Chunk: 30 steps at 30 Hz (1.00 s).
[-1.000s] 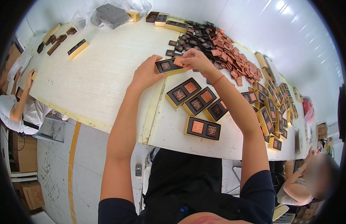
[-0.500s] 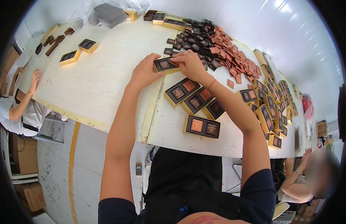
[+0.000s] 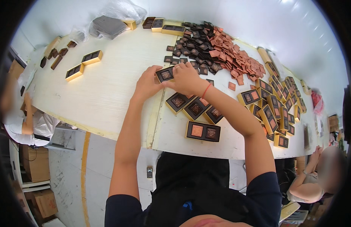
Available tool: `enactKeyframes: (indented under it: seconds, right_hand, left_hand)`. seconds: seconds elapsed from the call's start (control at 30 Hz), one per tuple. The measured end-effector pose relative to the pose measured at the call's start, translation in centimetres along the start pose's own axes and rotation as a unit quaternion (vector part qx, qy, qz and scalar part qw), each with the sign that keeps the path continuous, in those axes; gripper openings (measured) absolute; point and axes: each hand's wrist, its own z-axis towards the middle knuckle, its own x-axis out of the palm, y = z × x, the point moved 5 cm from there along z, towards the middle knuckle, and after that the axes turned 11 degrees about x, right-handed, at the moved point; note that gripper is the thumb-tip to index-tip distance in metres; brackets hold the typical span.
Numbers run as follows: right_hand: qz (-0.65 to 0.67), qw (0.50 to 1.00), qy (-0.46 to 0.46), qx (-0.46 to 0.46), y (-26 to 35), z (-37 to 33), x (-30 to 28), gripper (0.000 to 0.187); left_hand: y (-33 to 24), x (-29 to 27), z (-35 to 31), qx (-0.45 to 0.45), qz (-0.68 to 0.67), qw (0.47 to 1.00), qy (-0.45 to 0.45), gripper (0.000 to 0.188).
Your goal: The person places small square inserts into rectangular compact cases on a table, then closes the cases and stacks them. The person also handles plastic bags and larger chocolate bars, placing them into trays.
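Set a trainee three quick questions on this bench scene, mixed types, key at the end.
1. Fill in: the red band is on the person's ____ wrist.
2. True or false: the left hand and right hand are both on one box.
3. The loose dark squares are heaped: A, on the floor; B, left of the loose copper squares; C, in a basket.

Key: 1, right; 2, true; 3, B.

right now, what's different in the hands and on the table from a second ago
The right hand pinched an orange square above the held box; now it covers the box's right end, hiding the square, so any release can't be told. On the table's left, two gold boxes lie where one did. The left hand still holds its box; the front box looks unchanged.
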Motion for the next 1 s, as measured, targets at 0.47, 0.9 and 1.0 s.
enactKeyframes:
  seconds: [0.47, 0.9, 1.0]
  right_hand:
    - [0.341, 0.932, 0.097, 0.074, -19.1, -7.5, 2.6, 0.040]
    - [0.273, 0.947, 0.068, -0.158, -14.2, -2.6, 2.4, 0.013]
    - [0.416, 0.899, 0.060, -0.123, -17.9, -3.7, 1.7, 0.022]
  left_hand:
    - [-2.9, -5.1, 0.1, 0.045, 0.075, 0.992, -0.092, 0.054]
    - [15.0, 0.1, 25.4, 0.079, 0.222, 0.971, -0.036, 0.047]
    - [12.9, 6.0, 28.4, 0.103, 0.241, 0.962, 0.070, 0.074]
